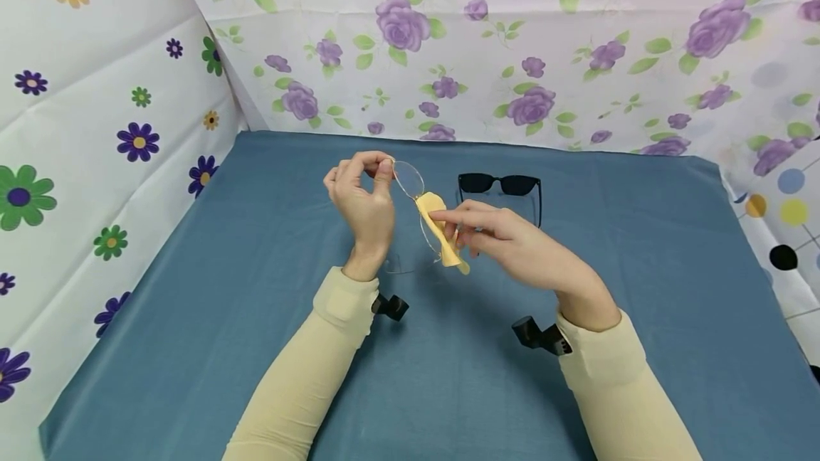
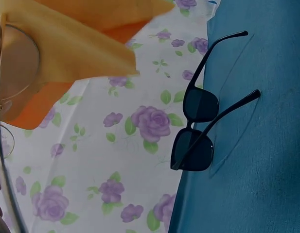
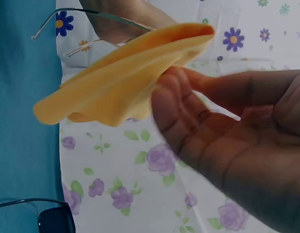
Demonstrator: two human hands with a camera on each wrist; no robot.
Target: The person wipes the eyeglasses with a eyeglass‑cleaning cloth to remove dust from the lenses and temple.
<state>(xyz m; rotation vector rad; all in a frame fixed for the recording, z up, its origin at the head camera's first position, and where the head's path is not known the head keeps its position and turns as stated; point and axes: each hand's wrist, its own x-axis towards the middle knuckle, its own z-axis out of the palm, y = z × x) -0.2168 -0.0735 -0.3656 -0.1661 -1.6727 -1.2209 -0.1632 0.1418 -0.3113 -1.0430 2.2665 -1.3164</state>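
Thin gold-rimmed eyeglasses are held up over the blue cloth, tilted down to the right. My left hand pinches them at the outer edge of one round lens. A yellow cleaning cloth lies folded over the other lens, gripped by my right hand between fingers and thumb. In the right wrist view, the cloth drapes in front of the fingertips, and the glasses' temples stick out behind it. From the left wrist, the cloth hides part of a lens.
Black sunglasses stand on the blue tablecloth behind my right hand, temples toward me. A floral curtain hangs along the back edge, and a flowered sheet slopes up at the left.
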